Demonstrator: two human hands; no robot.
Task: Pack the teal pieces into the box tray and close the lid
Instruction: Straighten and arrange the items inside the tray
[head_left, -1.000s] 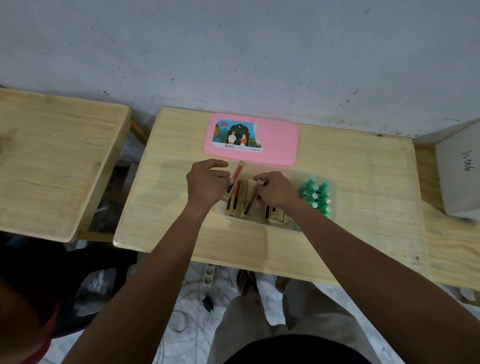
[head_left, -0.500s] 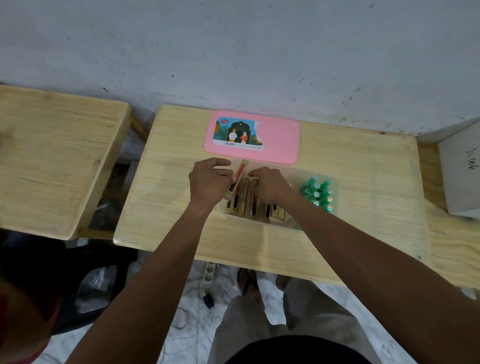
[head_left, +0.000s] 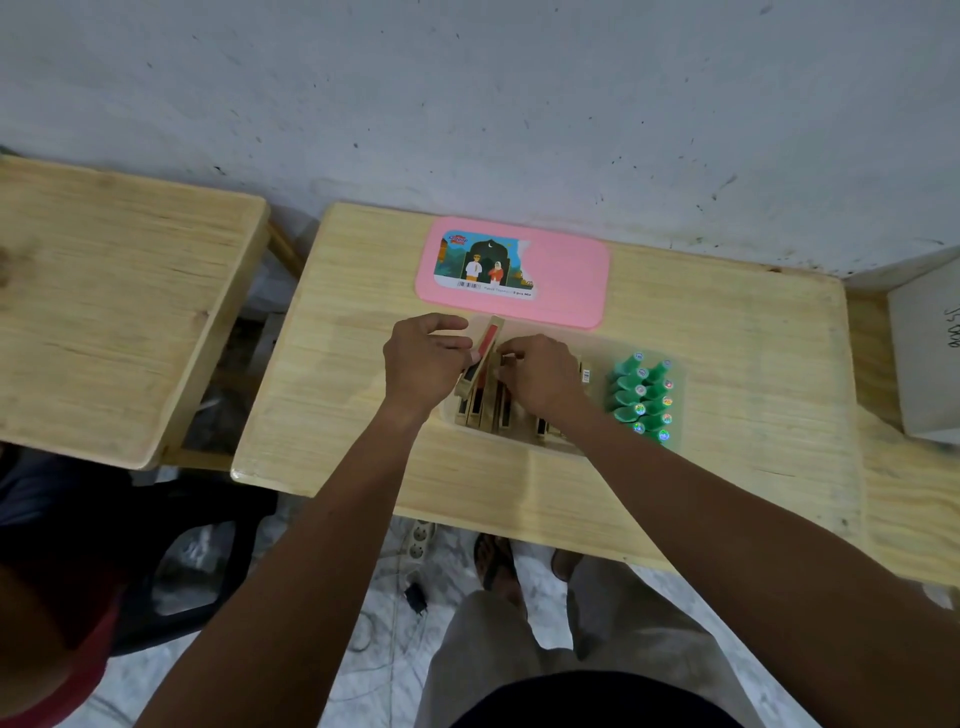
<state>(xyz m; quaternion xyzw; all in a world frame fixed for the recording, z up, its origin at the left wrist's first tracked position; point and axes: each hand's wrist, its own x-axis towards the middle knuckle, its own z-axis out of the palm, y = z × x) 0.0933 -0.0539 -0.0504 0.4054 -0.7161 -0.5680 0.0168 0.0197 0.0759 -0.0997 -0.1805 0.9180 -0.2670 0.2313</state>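
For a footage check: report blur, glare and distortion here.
Head view: wide-angle lens bows the table edges; dim, even light, no hard shadows; left hand, holding a tilted box, and right hand look slightly soft; caps of the teal pieces glint.

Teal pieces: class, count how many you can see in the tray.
10 teal pieces, standing in two columns of five at the tray's right end, beside the right hand; more may be hidden among them.

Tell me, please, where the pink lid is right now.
In the head view, the pink lid lies flat at the far middle of the table, just beyond the left hand and the right hand.
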